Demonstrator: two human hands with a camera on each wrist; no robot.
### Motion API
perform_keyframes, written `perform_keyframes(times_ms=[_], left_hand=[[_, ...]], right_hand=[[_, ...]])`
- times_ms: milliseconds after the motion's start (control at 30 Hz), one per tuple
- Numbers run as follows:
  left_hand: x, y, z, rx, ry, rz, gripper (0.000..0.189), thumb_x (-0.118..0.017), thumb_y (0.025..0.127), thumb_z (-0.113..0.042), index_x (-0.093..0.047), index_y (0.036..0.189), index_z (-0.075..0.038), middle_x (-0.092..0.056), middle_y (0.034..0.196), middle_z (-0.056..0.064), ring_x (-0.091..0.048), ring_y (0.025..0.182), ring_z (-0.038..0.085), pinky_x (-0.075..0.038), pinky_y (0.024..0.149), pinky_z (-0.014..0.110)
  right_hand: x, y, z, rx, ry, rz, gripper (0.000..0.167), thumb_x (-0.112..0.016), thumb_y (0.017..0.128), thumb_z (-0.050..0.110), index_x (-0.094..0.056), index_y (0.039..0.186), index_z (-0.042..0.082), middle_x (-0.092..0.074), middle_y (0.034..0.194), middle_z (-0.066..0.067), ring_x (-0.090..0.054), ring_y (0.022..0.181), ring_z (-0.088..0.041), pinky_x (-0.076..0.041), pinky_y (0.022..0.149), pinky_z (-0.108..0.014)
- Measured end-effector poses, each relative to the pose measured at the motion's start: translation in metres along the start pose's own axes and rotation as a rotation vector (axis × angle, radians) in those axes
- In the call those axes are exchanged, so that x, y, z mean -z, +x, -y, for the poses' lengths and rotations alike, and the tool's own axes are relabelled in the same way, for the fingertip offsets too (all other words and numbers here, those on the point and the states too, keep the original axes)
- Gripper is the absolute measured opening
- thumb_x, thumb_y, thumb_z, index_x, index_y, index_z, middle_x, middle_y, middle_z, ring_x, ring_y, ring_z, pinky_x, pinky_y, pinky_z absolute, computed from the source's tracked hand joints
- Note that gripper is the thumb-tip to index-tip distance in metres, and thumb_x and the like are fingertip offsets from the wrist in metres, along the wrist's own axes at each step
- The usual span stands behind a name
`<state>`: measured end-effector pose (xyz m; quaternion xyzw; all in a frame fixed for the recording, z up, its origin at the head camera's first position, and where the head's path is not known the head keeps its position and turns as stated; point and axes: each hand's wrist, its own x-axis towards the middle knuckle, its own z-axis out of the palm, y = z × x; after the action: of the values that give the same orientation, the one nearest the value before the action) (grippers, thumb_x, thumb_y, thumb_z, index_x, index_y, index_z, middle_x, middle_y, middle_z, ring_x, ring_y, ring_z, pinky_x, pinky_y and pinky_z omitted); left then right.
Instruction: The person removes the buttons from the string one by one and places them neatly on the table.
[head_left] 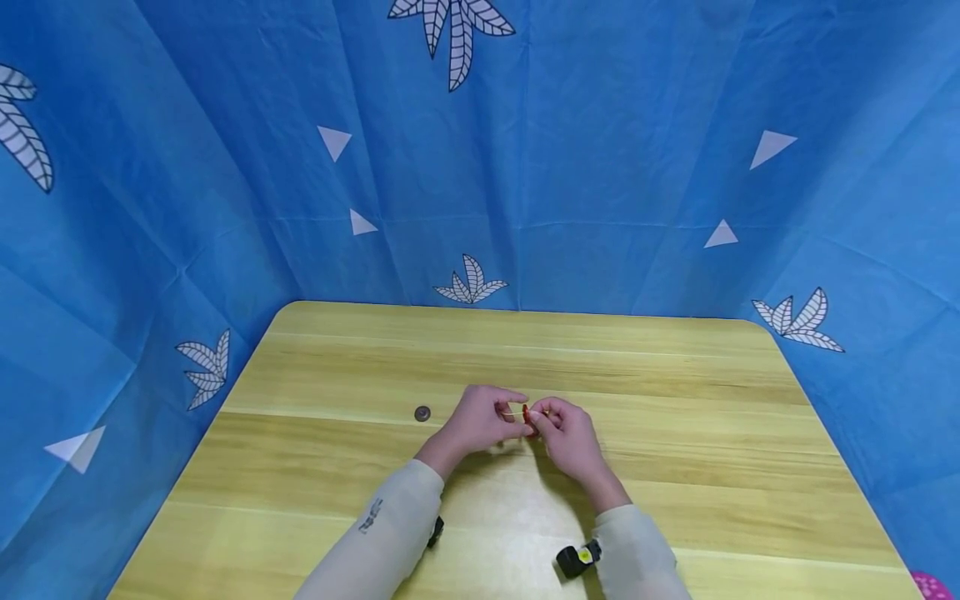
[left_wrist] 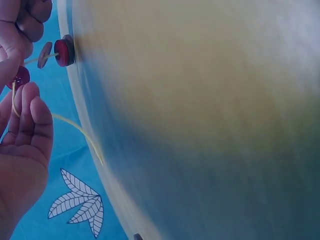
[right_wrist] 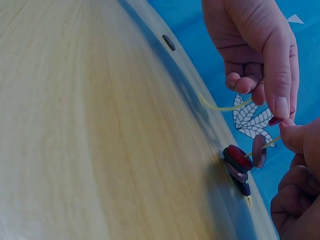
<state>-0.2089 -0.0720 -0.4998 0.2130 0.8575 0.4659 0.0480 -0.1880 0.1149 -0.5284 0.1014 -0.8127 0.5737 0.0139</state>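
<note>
My left hand [head_left: 483, 417] holds a small red button [left_wrist: 20, 77] at its rim between thumb and fingers. A yellow string [left_wrist: 75, 125] comes out of this button, passes by the left fingers and trails as a loose tail. My right hand [head_left: 572, 437] meets the left at the button and pinches the string close behind it, its thumb overlapping the button's edge. From the right fingers the string runs through a brown button [right_wrist: 259, 150] to another red button [right_wrist: 240, 157], bunched with several dark ones.
A single dark button [head_left: 422, 413] lies on the wooden table [head_left: 675, 467], left of the hands. Black wrist cameras [head_left: 576, 559] sit at the sleeves. A blue patterned curtain [head_left: 600, 150] hangs behind the table and at its sides.
</note>
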Motion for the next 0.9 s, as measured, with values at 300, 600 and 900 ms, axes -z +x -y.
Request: perform_keyframes(times_ms=[300,600,900], left_hand=[[-0.001,0.000,-0.001,0.029,0.028,-0.013,0.034,-0.085,0.082,-0.016,-0.076,0.112,-0.004,-0.062,0.070,-0.007,-0.057,0.057,0.008,-0.049,0.052,0.024],[0.005,-0.004,0.005,0.055,0.029,-0.028,0.034,-0.084,0.081,-0.010,-0.074,0.112,-0.001,-0.064,0.073,-0.007,-0.061,0.063,0.008,-0.053,0.059,0.025],[0.014,-0.007,0.011,0.109,0.049,-0.056,0.034,-0.085,0.081,-0.013,-0.074,0.112,-0.002,-0.064,0.076,-0.006,-0.061,0.068,0.010,-0.053,0.061,0.026]], right_hand=[[-0.001,-0.001,0.000,-0.007,0.018,0.009,0.011,-0.065,0.097,0.005,-0.069,0.087,0.009,-0.065,0.069,-0.012,-0.062,0.065,-0.024,-0.048,0.059,-0.028],[0.001,-0.001,-0.001,-0.010,0.042,0.010,0.012,-0.064,0.098,0.004,-0.069,0.086,0.002,-0.070,0.077,-0.010,-0.068,0.075,-0.026,-0.053,0.071,-0.032],[0.003,-0.002,-0.001,-0.020,0.002,-0.016,0.011,-0.066,0.097,0.006,-0.070,0.086,0.006,-0.055,0.061,-0.006,-0.047,0.055,-0.015,-0.037,0.053,-0.027]])
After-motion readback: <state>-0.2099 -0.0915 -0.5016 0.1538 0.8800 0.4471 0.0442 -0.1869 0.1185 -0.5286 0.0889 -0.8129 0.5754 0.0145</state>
